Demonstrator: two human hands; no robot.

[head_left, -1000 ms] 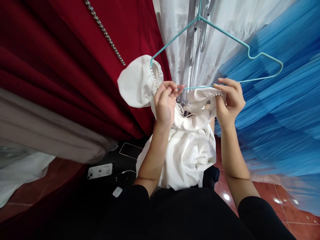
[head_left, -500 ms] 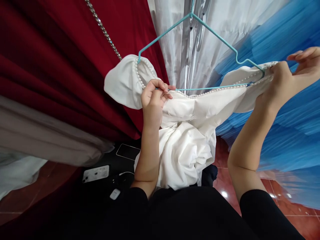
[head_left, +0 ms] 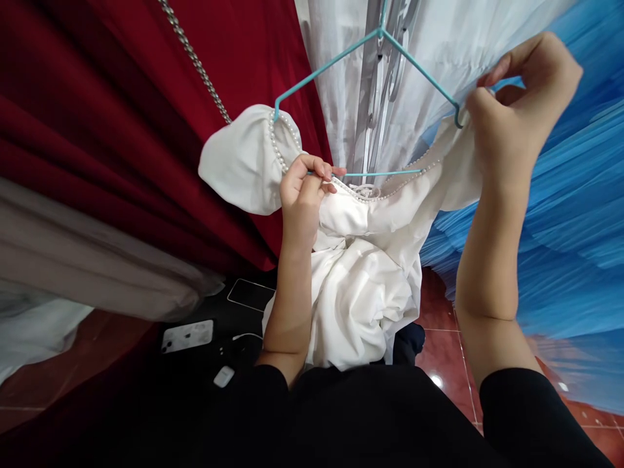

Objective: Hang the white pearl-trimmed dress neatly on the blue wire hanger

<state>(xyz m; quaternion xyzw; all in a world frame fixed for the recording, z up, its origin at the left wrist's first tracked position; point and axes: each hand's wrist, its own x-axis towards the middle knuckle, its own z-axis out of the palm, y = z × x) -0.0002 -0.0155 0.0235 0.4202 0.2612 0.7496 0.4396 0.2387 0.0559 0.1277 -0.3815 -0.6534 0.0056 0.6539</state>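
Note:
A white dress (head_left: 361, 292) with a pearl-beaded neckline hangs in front of me on a thin turquoise wire hanger (head_left: 336, 60), its skirt bunched over my lap. My left hand (head_left: 303, 192) pinches the beaded neckline and the hanger's lower bar, left of the middle. At the right, my right hand (head_left: 511, 110) is closed on the dress's right shoulder part, beside the bent end of the hanger. The fabric between its fingertips is partly hidden. The left puffed sleeve (head_left: 241, 159) hangs over the hanger's left end.
Red cloth (head_left: 121, 117) with a beaded chain (head_left: 197, 62) hangs at the left, sheer white fabric and metal bars behind the hanger, blue tulle (head_left: 580, 227) at the right. A phone (head_left: 188, 335), a second dark phone (head_left: 251, 295) and a small white case (head_left: 223, 376) lie at lower left.
My right hand has moved left and up, drawing the right shoulder of the dress inward and upward around the hanger's end. My left hand has hardly moved.

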